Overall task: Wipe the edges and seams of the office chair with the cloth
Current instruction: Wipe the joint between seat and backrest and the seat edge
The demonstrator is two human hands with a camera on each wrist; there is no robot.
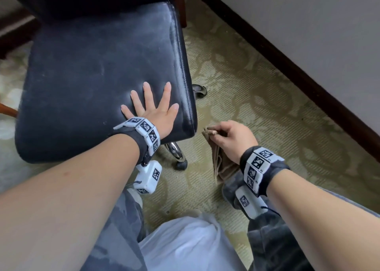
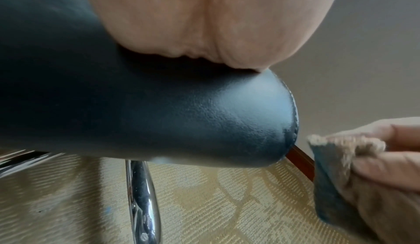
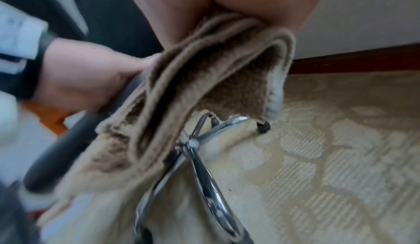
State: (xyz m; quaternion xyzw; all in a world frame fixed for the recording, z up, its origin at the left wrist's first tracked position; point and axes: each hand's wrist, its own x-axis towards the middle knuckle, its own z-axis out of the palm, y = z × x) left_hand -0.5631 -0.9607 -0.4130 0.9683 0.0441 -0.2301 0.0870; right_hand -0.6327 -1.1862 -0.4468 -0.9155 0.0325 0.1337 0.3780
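The office chair's black leather seat [image 1: 92, 75] fills the upper left of the head view. My left hand [image 1: 153, 108] lies flat on its near right part, fingers spread straight. The seat's stitched front right corner [image 2: 261, 122] shows close up in the left wrist view, under my palm [image 2: 204, 23]. My right hand [image 1: 232, 139] grips a folded brown cloth [image 1: 221, 163] just right of that corner, a small gap apart from the leather. The cloth [image 3: 193, 90] hangs in folds below the palm in the right wrist view, and the cloth [image 2: 341, 158] sits beside the corner in the left wrist view.
The chair's chrome base legs [image 1: 174, 149] end in black casters [image 1: 182, 164] under the seat on a patterned green carpet [image 1: 257, 81]. A dark wooden skirting board [image 1: 287, 65] and pale wall run along the right. A white plastic bag [image 1: 185, 246] lies between my knees.
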